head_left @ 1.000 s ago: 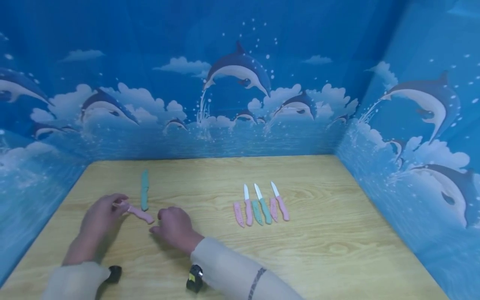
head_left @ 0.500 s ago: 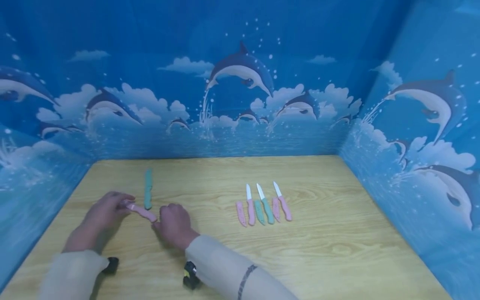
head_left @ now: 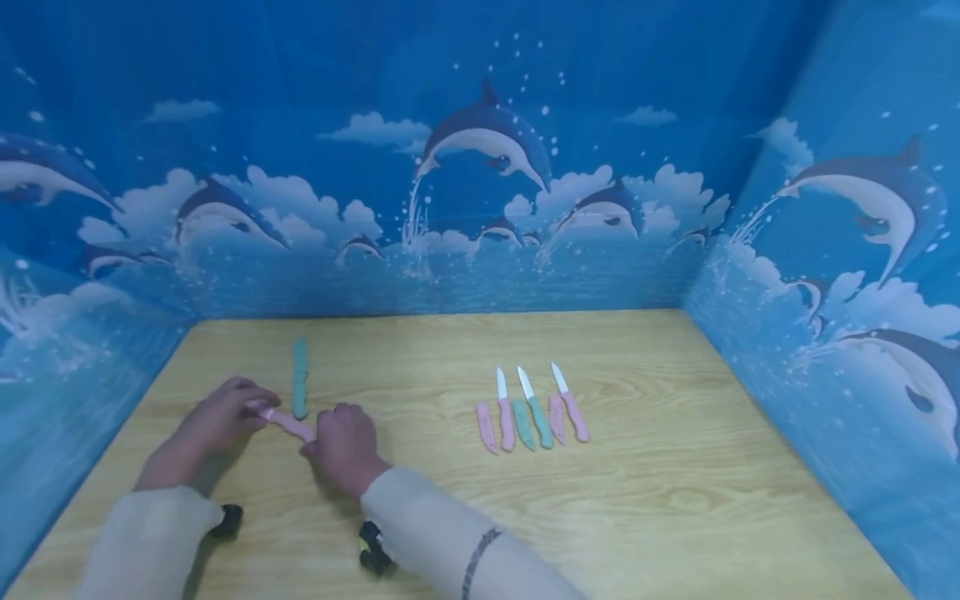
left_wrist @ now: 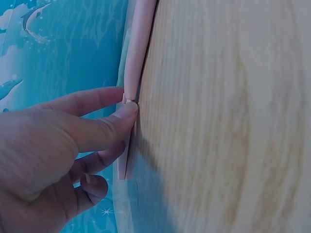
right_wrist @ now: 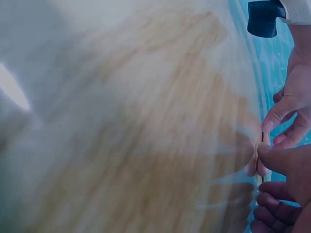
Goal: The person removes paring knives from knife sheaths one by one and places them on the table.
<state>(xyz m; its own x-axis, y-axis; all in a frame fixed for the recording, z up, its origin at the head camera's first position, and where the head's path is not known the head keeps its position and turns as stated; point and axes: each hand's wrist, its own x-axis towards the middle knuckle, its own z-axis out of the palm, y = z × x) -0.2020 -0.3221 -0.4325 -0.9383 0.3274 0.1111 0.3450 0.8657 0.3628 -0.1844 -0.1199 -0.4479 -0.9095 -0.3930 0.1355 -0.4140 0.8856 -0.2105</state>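
A pink paring knife (head_left: 292, 424) in its pink sheath (left_wrist: 123, 162) lies low over the table at the left, its handle towards the right. My left hand (head_left: 227, 414) pinches the sheathed end between thumb and fingers, near where handle and sheath meet. My right hand (head_left: 347, 446) is at the handle's end, thumb and fingertips (right_wrist: 265, 154) on it; the handle there is mostly hidden. Just behind, a green sheathed knife (head_left: 300, 379) lies on the table, touched by neither hand.
Right of centre on the wooden table (head_left: 637, 500) lie two pink knives (head_left: 506, 425) and a green knife (head_left: 540, 423), blades bare and pointing away, each beside a sheath (head_left: 486, 427) of its colour. A dolphin-print backdrop (head_left: 450, 275) stands along the back and sides.
My right hand has moved left to the pink knife's handle end and closed its fingers there. The left hand keeps its pinch. The view has shifted slightly; the other knives lie as before.
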